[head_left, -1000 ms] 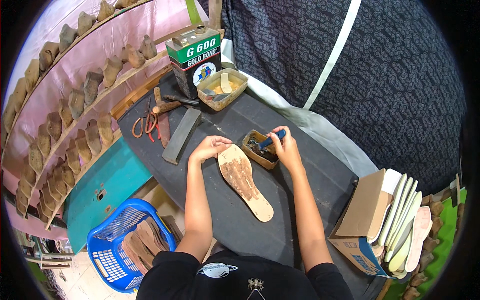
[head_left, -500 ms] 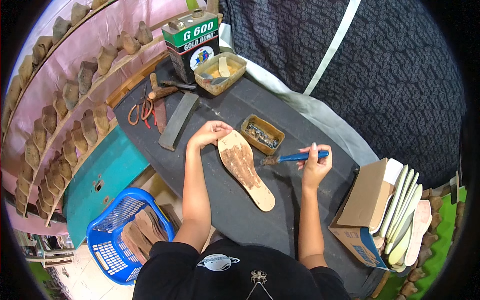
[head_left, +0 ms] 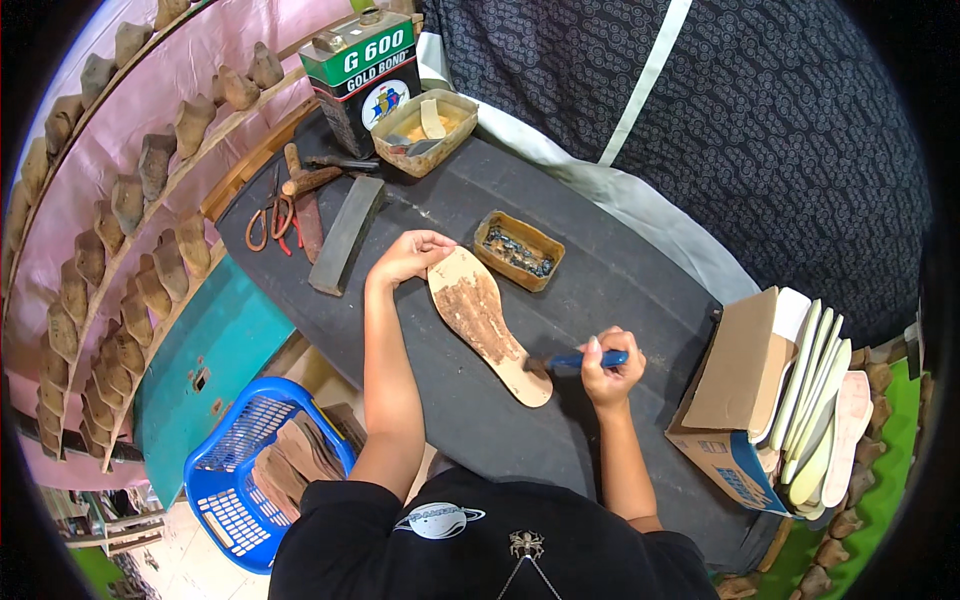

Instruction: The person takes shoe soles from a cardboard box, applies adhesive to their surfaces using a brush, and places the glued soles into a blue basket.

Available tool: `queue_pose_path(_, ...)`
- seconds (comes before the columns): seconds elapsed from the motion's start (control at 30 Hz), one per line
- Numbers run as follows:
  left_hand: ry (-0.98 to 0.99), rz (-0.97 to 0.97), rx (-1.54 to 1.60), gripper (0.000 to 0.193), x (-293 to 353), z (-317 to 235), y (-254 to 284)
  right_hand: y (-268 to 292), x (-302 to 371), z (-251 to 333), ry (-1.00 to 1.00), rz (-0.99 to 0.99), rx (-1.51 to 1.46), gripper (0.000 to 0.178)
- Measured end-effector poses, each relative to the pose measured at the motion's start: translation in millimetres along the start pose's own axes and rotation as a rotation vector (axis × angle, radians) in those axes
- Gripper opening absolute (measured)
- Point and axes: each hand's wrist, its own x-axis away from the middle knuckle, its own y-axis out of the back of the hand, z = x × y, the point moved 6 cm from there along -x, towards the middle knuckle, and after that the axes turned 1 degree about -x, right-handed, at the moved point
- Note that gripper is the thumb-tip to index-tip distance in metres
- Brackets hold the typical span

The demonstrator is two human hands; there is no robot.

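A tan, sole-shaped insole (head_left: 475,310) slants across the dark table, its middle smeared with brown. My left hand (head_left: 412,258) pinches its wide far end between thumb and fingers. In my right hand (head_left: 612,368) is a brush with a blue handle (head_left: 570,361), the fingers wrapped round it. The brush's dark bristles are at the insole's narrow heel end, near its right edge. Just beyond the insole stands a small, yellowish-brown tray (head_left: 505,267) with dark, sticky-looking residue inside.
Scissors (head_left: 258,228), a hammer (head_left: 310,181) and a grey block (head_left: 345,238) lie at the table's left. Behind them stand a green-and-black tin (head_left: 365,95) and a plastic tub (head_left: 415,163). A cardboard box (head_left: 730,375) of pale soles is at right; a blue basket (head_left: 225,500) is lower left.
My right hand has moved toward me, carrying the brush from beside the insole's middle to its heel end. My left hand keeps its hold. The whole view has shifted slightly.
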Motion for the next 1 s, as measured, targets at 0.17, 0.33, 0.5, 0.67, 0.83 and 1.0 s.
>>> queue_pose_path(0.17, 0.000, 0.007, -0.021, 0.024, -1.5, -1.8, -1.3, 6.3, -3.8, 2.0, -0.005, 0.006, 0.102, 0.015)
queue_pose_path(0.33, -0.005, -0.002, -0.042, 0.024, -4.7, 1.5, -0.2, -10.9, 6.4, -4.8, -0.125, -0.049, -0.132, 0.014)
queue_pose_path(0.5, -0.008, -0.004, -0.047, 0.024, -3.0, 2.8, 1.5, -0.1, 9.3, 10.8, -0.020, 0.007, -0.021, 0.015)
queue_pose_path(0.67, -0.006, 0.008, -0.042, 0.022, -2.7, 0.3, -0.5, 9.5, 6.6, 14.5, 0.008, 0.092, 0.079, 0.015)
queue_pose_path(0.83, -0.004, 0.006, -0.045, 0.023, -4.5, 0.7, -2.3, -14.1, 7.2, 25.7, 0.000, 0.040, -0.072, 0.012)
queue_pose_path(1.0, -0.017, -0.001, -0.016, 0.023, -3.4, 2.8, 0.3, -15.9, 21.6, 27.4, 0.088, 0.109, -0.040, 0.015)
